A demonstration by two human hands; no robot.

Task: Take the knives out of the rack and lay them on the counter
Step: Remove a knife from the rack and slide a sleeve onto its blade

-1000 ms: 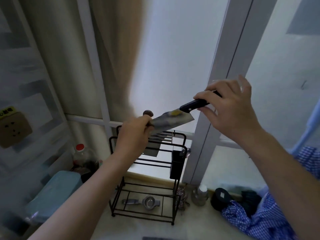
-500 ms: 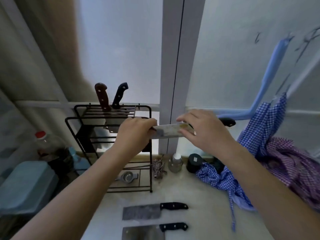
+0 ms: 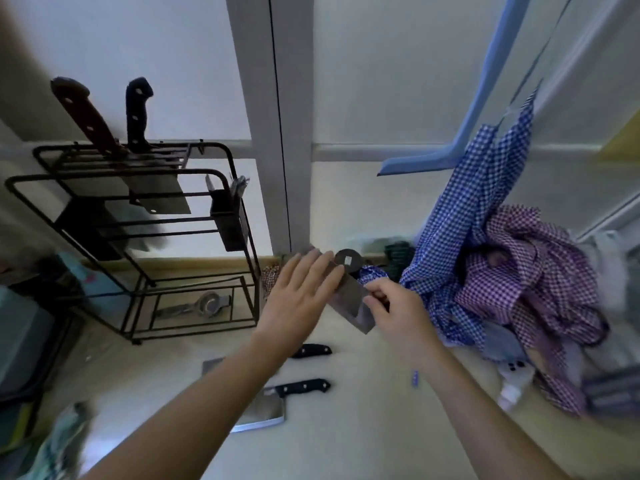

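The black wire rack [image 3: 239, 216] stands at the left of the pale counter [image 3: 363, 427]. Two knives remain in its top slots: a brown-handled one [image 3: 83, 116] and a black-handled cleaver [image 3: 136, 112]. My right hand [image 3: 398, 310] grips a cleaver [image 3: 349, 303] by its hidden handle, blade tilted over the counter. Flat and with fingers spread, my left hand [image 3: 304, 292] rests against the blade's side. Two black-handled cleavers lie on the counter below, the nearer one [image 3: 277, 400] in full sight, the farther one [image 3: 311, 350] mostly hidden by my left forearm.
Blue and purple checked cloths [image 3: 519, 271] are heaped at the right. A white phone [image 3: 516, 375] lies below them. Small jars [image 3: 348, 259] sit at the window frame. A metal squeezer [image 3: 204, 303] lies on the rack's bottom shelf. A teal box [image 3: 20, 341] stands at far left.
The cleaver has come down from chest height toward the counter and now tilts steeply. My left hand has opened and flattened against the blade. The view has dropped lower.
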